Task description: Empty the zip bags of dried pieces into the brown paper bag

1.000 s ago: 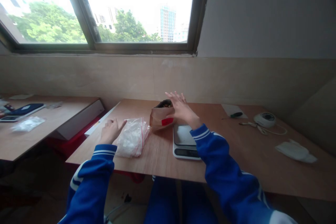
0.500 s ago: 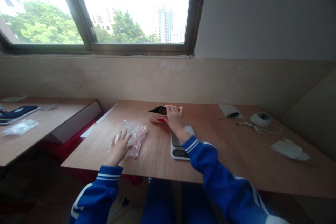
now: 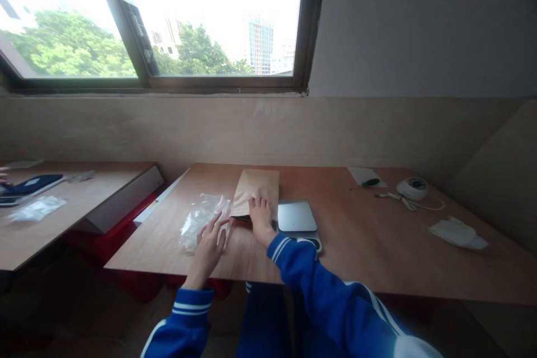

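A brown paper bag point(image 3: 254, 183) lies on the table with its dark mouth toward me. My right hand point(image 3: 260, 218) is on the bag's near edge, fingers on top and thumb hidden. My left hand point(image 3: 211, 243) is open with its fingers apart, over the clear zip bags point(image 3: 193, 224), fingertips close to the paper bag's left corner. Just right of the paper bag is a kitchen scale point(image 3: 297, 216) with a bare silver plate; my right sleeve covers part of its front.
A green-handled screwdriver point(image 3: 371, 182) on paper, a white dome camera point(image 3: 413, 188) with a cable and a crumpled white plastic bag point(image 3: 458, 233) lie to the right. Another table point(image 3: 104, 193) at left holds a dark blue pouch point(image 3: 36, 182); a person's hand point(image 3: 4, 177) shows there.
The paper bag has tipped from mouth-up to lying with its mouth toward me. My right hand came nearer and left with it, uncovering the scale plate. My left hand shifted right.
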`<state>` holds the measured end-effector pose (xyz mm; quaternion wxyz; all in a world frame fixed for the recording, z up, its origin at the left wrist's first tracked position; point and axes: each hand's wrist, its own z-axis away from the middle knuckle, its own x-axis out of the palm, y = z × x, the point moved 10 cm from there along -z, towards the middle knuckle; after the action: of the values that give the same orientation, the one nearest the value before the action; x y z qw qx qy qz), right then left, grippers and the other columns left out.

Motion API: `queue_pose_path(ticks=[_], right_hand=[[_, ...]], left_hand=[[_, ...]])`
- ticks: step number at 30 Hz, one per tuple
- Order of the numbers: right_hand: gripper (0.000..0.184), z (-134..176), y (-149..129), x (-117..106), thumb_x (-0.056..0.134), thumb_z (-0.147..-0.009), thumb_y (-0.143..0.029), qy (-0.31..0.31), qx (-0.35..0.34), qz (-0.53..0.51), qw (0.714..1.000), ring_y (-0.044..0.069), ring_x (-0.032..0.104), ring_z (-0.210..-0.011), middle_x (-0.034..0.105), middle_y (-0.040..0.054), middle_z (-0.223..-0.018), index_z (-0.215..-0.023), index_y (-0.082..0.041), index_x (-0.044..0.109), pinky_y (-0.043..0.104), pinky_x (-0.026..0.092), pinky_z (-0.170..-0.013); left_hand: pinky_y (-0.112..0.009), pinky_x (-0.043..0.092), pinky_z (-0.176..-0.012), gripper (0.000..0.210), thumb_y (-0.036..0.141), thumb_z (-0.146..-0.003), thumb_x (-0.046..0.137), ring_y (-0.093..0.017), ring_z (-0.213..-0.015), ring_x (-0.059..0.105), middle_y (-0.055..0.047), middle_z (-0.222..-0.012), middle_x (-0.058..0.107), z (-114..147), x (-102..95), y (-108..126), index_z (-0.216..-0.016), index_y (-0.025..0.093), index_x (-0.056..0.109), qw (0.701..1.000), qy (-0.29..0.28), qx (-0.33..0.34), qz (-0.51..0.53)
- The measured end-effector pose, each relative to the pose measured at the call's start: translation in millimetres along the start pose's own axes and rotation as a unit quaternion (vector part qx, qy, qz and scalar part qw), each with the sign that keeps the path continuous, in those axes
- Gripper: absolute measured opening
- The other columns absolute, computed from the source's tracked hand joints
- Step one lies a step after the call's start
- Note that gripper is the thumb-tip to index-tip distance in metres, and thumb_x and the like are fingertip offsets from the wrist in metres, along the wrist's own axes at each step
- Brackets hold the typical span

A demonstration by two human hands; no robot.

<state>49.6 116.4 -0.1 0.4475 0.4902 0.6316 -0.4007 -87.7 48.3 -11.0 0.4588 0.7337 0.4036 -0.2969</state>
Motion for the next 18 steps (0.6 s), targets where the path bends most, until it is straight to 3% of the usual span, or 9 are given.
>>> queue_pose_path(ticks=[4,8,10,13,15,18], right_hand=[[0.042,9.9,-8.1,0.6,0.035,-0.091,-0.005,-0.010,0.000,-0.001,1.000,0.029,0.056,-0.105,0.057,0.0261,-0.119,-0.131,-0.003,0.045,0.045,0.039,-0.093],[0.052,35.4,12.6,-26.3,0.059,-0.083,-0.021,-0.001,-0.038,-0.062,0.997,0.034,0.052,-0.112,0.055,0.0234,-0.123,-0.131,-0.006,0.046,0.050,0.038,-0.096],[0.046,53.9,41.5,-46.5,0.057,-0.084,-0.028,0.038,-0.044,-0.137,0.989,0.032,0.053,-0.110,0.056,0.0184,-0.122,-0.126,-0.012,0.049,0.049,0.041,-0.094],[0.026,84.9,110.3,-63.9,0.045,-0.089,-0.027,0.124,0.008,-0.268,0.955,0.026,0.057,-0.102,0.060,0.0114,-0.110,-0.110,-0.018,0.057,0.042,0.046,-0.088],[0.023,107.9,162.9,-57.9,0.041,-0.090,-0.029,0.181,0.082,-0.342,0.919,0.022,0.059,-0.088,0.061,0.0103,-0.100,-0.102,-0.018,0.058,0.038,0.050,-0.079],[0.026,141.4,222.4,-26.0,0.043,-0.089,-0.040,0.224,0.199,-0.398,0.867,0.022,0.060,-0.076,0.063,0.0094,-0.090,-0.095,-0.019,0.057,0.037,0.051,-0.070]], left_hand=[[-0.047,0.038,-0.102,0.030,0.023,-0.090,0.037,-0.025,-0.124,0.048,-0.011,-0.129,0.054,7.5,19.2,27.6,-0.110,0.022,0.059,0.995,0.000,0.018,0.097],[-0.046,0.038,-0.104,0.028,0.023,-0.089,0.039,-0.024,-0.121,0.050,-0.010,-0.122,0.054,12.2,35.1,39.0,-0.110,0.022,0.057,0.986,-0.015,0.032,0.166],[-0.047,0.038,-0.103,0.028,0.024,-0.089,0.039,-0.024,-0.119,0.050,-0.011,-0.120,0.053,11.2,41.0,39.7,-0.110,0.021,0.056,0.984,-0.020,0.025,0.176],[-0.046,0.044,-0.097,0.023,0.025,-0.088,0.039,-0.025,-0.107,0.055,-0.011,-0.107,0.055,6.0,50.5,38.4,-0.102,0.019,0.056,0.984,-0.022,0.003,0.177],[-0.044,0.048,-0.089,0.020,0.025,-0.087,0.038,-0.024,-0.096,0.058,-0.009,-0.097,0.055,2.3,56.4,36.3,-0.094,0.019,0.056,0.985,-0.014,-0.012,0.170],[-0.043,0.048,-0.082,0.016,0.023,-0.086,0.039,-0.024,-0.087,0.058,-0.007,-0.087,0.056,-0.3,65.6,38.2,-0.085,0.020,0.055,0.989,-0.016,0.000,0.146]])
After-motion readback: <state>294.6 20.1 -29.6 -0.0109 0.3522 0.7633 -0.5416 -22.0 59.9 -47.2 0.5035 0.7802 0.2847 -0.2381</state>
